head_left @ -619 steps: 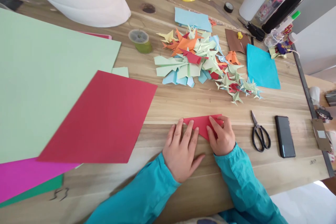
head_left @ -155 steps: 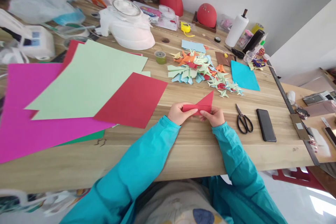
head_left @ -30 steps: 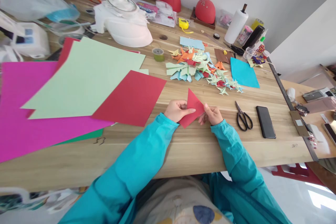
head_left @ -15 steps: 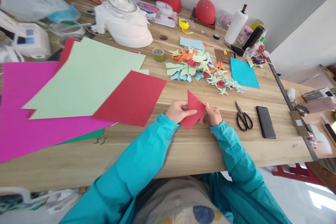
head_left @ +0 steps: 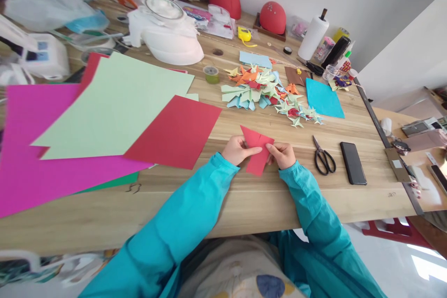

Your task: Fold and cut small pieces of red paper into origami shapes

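Counts: two bare hands, one small folded red paper piece. One pair of metal scissors with black handles, one black rectangular phone, one bright blue square sheet, one large red diamond-shaped paper sheet, one yellow plastic tape measure. Two red dome-shaped objects at back, one on a dark base. Large pale green paper: layered, number unclear. Multicoloured heap of folded paper shapes: overlapping, can't count.

Red piece is between the hands, over the wooden table; contact with tabletop unclear. Left hand pinches its left side, thumb on top; right hand pinches its right edge, thumb also on top. Pointed corner angles away past left fingers; strip extends toward the person below both thumbs. Scissors, then phone, right of right hand, both untouched.
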